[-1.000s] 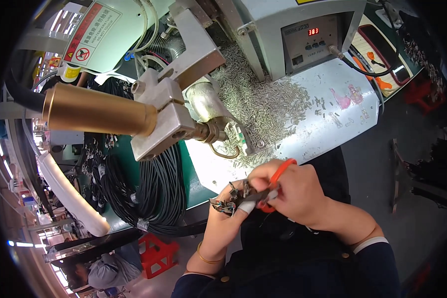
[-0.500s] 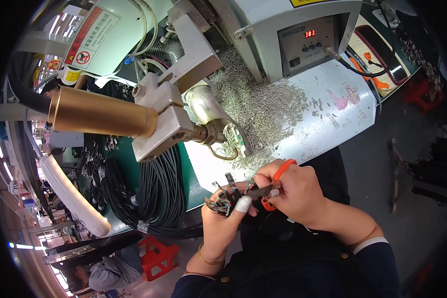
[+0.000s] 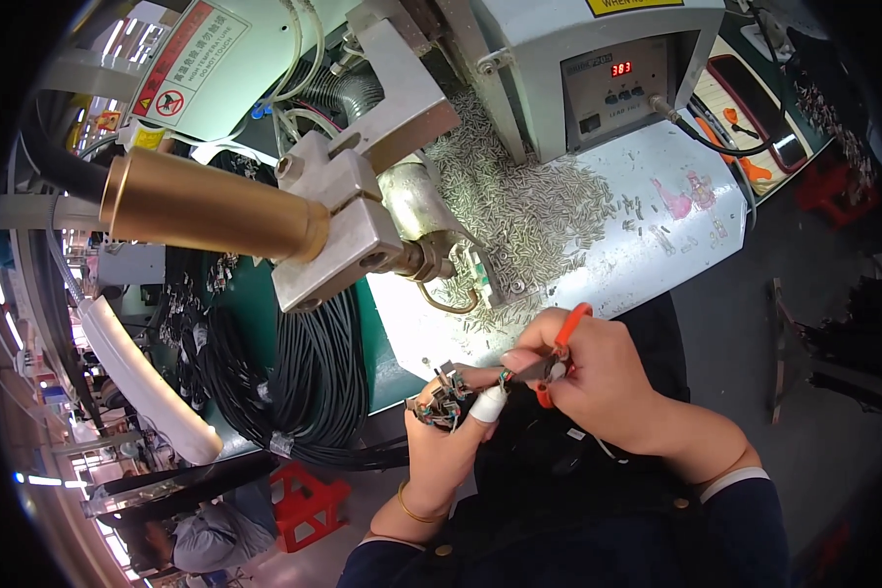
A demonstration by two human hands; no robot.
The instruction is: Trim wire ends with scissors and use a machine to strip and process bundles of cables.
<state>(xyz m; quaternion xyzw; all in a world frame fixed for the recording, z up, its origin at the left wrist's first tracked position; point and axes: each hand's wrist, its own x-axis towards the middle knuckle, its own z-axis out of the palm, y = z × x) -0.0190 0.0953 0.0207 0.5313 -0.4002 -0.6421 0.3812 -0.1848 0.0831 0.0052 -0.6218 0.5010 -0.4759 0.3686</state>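
Note:
My left hand (image 3: 439, 459), a white cover on its thumb, is closed round a bunch of black cables (image 3: 445, 394). Their ends fan out with small connectors and thin coloured wires. My right hand (image 3: 606, 377) grips orange-handled scissors (image 3: 574, 323), one orange loop round a finger. The blades point left, meeting one cable's coloured wires just beside my left thumb. Whether they are cutting cannot be made out. Both hands are just in front of the white work plate (image 3: 647, 260).
Many small silvery pieces (image 3: 519, 216) cover the plate under a machine with a brass-coloured cylinder (image 3: 216, 208). A control box (image 3: 612, 93) with a red display stands behind. Coiled black cables (image 3: 318, 363) lie at left, near a red stool (image 3: 307, 505). A person (image 3: 216, 539) sits lower left.
My right hand and the scissors have shifted slightly right, away from my left hand. The cable ends in my left hand have turned a little. The whole view has moved slightly.

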